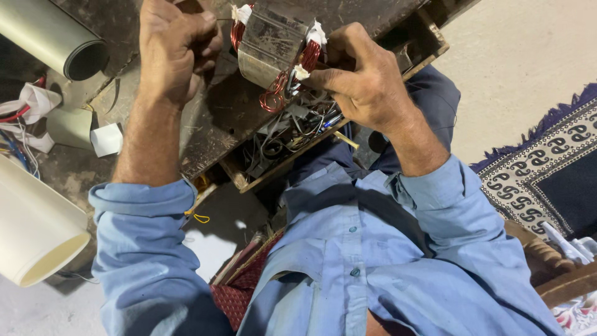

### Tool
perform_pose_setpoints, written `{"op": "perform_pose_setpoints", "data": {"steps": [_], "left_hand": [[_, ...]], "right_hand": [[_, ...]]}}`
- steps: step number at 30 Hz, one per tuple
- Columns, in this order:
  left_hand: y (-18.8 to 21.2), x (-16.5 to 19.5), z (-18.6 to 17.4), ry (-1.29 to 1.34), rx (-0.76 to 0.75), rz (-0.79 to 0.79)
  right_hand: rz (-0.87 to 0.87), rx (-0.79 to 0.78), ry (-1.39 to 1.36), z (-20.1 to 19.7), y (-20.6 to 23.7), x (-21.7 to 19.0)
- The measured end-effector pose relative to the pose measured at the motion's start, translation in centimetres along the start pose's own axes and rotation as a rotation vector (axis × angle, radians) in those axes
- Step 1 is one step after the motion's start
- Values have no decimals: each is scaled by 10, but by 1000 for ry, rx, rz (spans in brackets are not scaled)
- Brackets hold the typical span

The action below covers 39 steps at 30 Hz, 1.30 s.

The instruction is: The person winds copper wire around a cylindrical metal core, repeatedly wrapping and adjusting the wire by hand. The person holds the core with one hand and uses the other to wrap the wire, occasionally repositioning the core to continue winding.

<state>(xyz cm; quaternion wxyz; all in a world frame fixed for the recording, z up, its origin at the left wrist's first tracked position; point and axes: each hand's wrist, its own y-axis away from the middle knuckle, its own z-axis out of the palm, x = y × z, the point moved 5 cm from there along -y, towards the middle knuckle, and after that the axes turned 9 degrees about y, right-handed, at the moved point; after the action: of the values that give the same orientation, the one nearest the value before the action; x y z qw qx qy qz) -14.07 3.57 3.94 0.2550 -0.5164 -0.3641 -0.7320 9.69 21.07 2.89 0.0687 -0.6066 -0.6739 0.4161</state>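
Over the dark counter [211,118], the right hand [364,81] grips a grey metal stator [270,43] by its side, fingers pinching red copper coil [277,93] at its end. The left hand [174,46] is clenched, apparently pulling a thin wire. That core looks heavy and rigid; the windings seem springy and easily nicked, so the steel shell is the safer hold.

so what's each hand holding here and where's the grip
Right hand grips the copper-wound motor stator at its lower right edge, by the winding. Left hand is fisted, apparently pinching a thin wire; unclear.
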Motion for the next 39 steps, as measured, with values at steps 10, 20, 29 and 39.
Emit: {"op": "perform_pose_setpoints", "data": {"steps": [10, 20, 29, 39], "left_hand": [[8, -9, -8, -234, -382, 359], [32, -2, 21, -974, -157, 559], [18, 12, 24, -1074, -246, 599], [0, 11, 16, -1110, -346, 449]], "right_hand": [[63, -40, 67, -1, 5, 0], [169, -50, -93, -7, 10, -8], [253, 63, -118, -25, 12, 6], [327, 165, -39, -26, 43, 22]]}}
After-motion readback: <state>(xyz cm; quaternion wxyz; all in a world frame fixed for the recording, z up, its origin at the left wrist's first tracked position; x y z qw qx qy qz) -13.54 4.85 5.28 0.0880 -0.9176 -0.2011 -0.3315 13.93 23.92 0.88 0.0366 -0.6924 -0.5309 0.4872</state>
